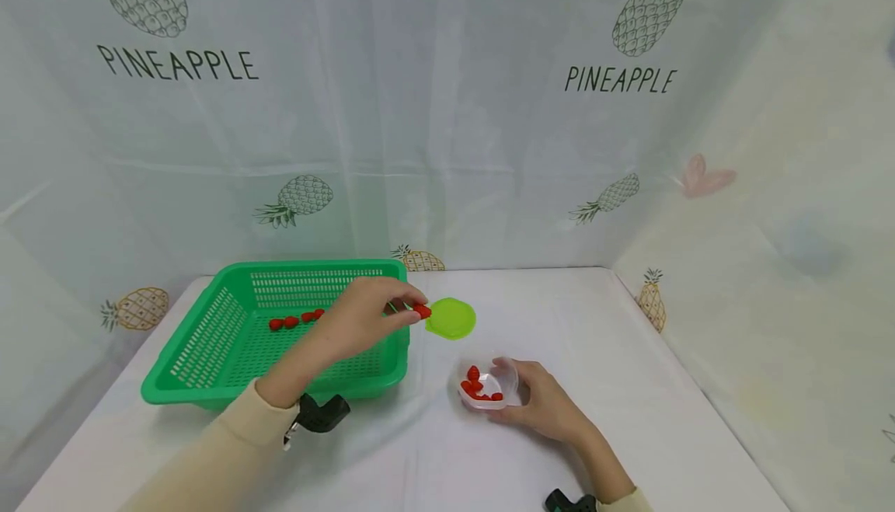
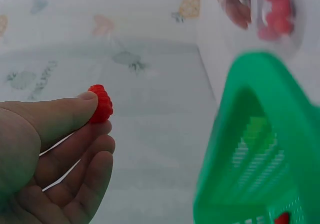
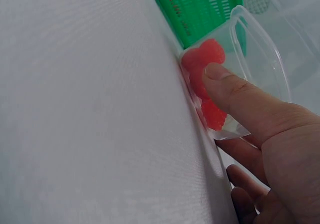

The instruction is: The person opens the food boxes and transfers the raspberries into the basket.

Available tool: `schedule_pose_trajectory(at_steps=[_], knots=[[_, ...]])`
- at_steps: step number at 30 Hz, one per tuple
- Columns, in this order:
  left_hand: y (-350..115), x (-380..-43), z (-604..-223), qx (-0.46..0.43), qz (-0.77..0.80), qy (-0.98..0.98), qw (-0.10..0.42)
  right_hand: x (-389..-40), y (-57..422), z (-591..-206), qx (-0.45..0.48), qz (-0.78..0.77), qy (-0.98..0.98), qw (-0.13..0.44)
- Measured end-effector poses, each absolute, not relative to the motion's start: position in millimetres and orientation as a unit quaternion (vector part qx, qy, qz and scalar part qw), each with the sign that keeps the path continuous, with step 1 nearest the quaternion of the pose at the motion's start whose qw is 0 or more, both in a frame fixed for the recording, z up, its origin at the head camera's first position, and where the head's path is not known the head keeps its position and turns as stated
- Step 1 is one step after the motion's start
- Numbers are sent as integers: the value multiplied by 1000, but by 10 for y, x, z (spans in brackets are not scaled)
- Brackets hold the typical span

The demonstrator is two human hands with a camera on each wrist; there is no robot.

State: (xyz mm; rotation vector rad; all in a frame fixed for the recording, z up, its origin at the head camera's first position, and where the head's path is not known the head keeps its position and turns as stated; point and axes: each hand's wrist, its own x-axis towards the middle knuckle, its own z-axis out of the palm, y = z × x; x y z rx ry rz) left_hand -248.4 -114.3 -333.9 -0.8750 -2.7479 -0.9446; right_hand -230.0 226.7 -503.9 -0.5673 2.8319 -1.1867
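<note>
Pinching a small red berry (image 1: 423, 311), the left hand (image 1: 367, 306) is near the centre of the head view, where it overlaps the right rim of a green basket (image 1: 252, 360). The berry shows just past that rim, at the left edge of a bright green lid (image 1: 453, 319) lying on the white table (image 1: 594, 325). In the left wrist view, left of centre, the thumb presses the berry against the index finger, and the other fingers curl loosely below without holding anything else.

Lower and right of centre in the head view, the right hand (image 1: 541, 403) grips a small clear tub (image 1: 492, 382) from its right side, fingers behind and thumb in front. Several red berries (image 1: 474, 373) lie inside, gathered towards the tub's left and near sides. The right wrist view shows the thumb spread on the tub's clear wall, with berries behind it.

The basket fills the left-centre of the head view; at least four more berries (image 1: 290, 322) sit in a row on its floor, near the left forearm. A black device (image 1: 323, 414) is at the left wrist, below a cream sleeve (image 1: 241, 430). A pale curtain (image 1: 447, 108) with pineapple drawings spans the upper frame.
</note>
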Motion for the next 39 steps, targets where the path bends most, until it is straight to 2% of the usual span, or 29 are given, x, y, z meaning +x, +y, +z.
schedule_pose_trajectory(at_steps=[7,17,26,39], knots=[[-1441,-2712,-3299,-268,-341,-901,2,-2301,2298,-5041,-189,-380,906,3],[-1683,-3086,-3461,-304,-272,-913,9,-2295,2286,-5044,-188,-392,900,8],[-1868,-3375,-3616,-319,-233,-919,-18,-2297,2300,-5072,-185,-389,903,9],[-1959,-3546,-3854,-308,-175,-930,-95,-2294,2296,-5055,-190,-389,901,7]])
